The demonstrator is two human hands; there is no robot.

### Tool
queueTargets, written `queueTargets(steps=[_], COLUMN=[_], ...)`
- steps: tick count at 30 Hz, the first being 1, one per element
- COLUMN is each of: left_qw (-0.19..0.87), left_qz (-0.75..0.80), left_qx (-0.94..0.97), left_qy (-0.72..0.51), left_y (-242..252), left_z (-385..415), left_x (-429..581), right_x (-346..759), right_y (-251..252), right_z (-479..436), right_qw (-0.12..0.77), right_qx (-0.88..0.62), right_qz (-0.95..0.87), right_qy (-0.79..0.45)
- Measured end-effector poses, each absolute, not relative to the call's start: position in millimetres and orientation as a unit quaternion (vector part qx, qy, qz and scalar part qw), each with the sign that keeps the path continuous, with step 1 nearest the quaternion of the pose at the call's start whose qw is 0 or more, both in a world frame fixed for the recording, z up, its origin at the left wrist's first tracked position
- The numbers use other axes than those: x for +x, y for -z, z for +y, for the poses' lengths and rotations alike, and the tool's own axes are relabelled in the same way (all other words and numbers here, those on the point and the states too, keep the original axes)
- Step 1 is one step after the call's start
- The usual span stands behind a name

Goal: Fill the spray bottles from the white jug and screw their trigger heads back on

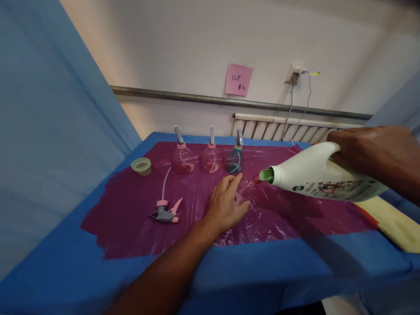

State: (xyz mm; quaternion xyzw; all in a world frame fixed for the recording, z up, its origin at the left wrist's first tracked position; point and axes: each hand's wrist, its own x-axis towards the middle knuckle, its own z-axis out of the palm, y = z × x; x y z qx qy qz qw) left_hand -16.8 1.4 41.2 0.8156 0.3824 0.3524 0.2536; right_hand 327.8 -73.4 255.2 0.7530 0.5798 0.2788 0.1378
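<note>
My right hand (351, 148) grips the handle of a white jug (315, 175), tipped so its green spout (267, 176) points left. My left hand (226, 203) is curved around a clear, pinkish bottle (244, 190), leaning with its mouth near the spout. Much of that bottle is hidden by the hand and blends with the purple sheet. Left of my hand lies a detached grey and pink spray head (166, 213) with its tube pointing up. Behind stand two pink spray bottles (183, 161) and a teal one (235, 159), each with a little liquid.
A purple plastic sheet (131, 223) covers much of the blue table (262, 262). A small greenish tub (141, 166) stands at the left. At the right lies a yellow item (393, 221) with a red edge. A radiator (262, 127) and a socket (294, 74) with cables are behind.
</note>
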Motion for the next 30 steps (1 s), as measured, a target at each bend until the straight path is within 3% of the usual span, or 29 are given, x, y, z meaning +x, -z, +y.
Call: queueTargets(steps=[30], left_qw=[0.247], left_qz=[0.367], left_qx=[0.822], left_qy=[-0.359], left_y=[-40.6], left_z=[1.0], left_x=[-17.4], right_x=[325.0], right_y=[-260.6], right_z=[-75.0], right_qw=[0.140], right_qx=[0.752], right_qz=[0.583], right_qy=[-0.275])
